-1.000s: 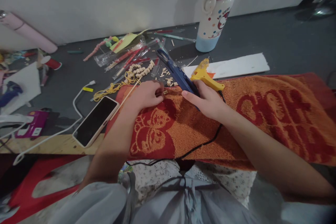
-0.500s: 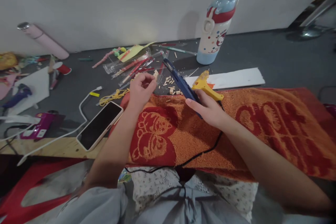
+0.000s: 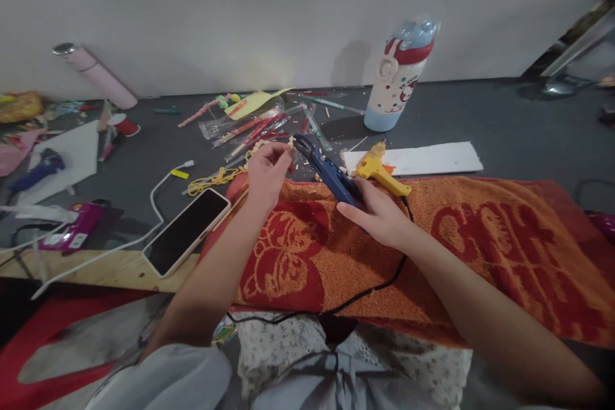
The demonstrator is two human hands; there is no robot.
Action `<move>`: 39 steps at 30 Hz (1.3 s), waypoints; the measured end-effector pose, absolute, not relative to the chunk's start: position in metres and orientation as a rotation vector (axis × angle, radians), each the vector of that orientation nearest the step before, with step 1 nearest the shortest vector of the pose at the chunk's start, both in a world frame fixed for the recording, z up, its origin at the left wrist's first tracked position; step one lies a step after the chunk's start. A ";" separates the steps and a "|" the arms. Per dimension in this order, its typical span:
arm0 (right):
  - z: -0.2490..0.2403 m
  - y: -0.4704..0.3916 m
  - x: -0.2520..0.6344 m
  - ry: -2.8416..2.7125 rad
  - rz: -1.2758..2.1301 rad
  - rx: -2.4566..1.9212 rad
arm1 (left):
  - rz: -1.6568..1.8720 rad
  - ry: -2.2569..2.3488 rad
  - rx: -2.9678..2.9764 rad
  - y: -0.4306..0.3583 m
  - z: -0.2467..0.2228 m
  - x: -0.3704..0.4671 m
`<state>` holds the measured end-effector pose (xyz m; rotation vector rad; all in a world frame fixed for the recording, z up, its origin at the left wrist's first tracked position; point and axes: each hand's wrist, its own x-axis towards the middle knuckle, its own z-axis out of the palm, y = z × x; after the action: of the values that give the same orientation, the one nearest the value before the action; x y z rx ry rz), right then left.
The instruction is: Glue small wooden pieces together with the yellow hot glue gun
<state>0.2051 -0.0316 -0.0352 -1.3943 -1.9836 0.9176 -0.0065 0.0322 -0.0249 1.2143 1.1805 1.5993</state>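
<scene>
My right hand point(image 3: 379, 211) is wrapped round the handle of a pair of dark blue hand shears point(image 3: 331, 174). The shears point up and to the left over the towel's far edge. My left hand point(image 3: 269, 170) is closed in a pinch on a small pale wooden piece point(image 3: 291, 142), right at the tip of the shears. Whether the blades touch the piece I cannot make out. Beside my right hand a yellow glue gun point(image 3: 382, 172) lies on a white strip point(image 3: 432, 159) and the orange-red towel point(image 3: 375, 262).
Left of my forearm lies a phone point(image 3: 187, 230), with yellow cord point(image 3: 216, 180) and a white cable point(image 3: 156, 195) near it. A cartoon-print bottle point(image 3: 396, 86) stands behind. Wrapped red sticks point(image 3: 254, 131) lie by the wall, and a pink flask point(image 3: 103, 77) leans left. A black cord point(image 3: 365, 288) crosses the towel.
The shears' tip has come down and left, meeting my left hand. My left fingers, curled before, now show a pale wooden piece at their tips. The view has tilted slightly up.
</scene>
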 end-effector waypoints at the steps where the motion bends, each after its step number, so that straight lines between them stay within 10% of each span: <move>1: -0.036 -0.032 0.205 -1.987 0.912 -1.390 | 1.599 1.178 1.211 0.032 -0.025 -0.007; 39: -0.034 -0.029 0.207 -2.089 0.871 -1.422 | 1.613 1.176 1.429 0.039 -0.037 -0.016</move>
<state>0.2073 -0.0293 -0.0336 -1.4218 -2.0891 0.8708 -0.0163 0.0392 -0.0372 1.4291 1.1755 1.6126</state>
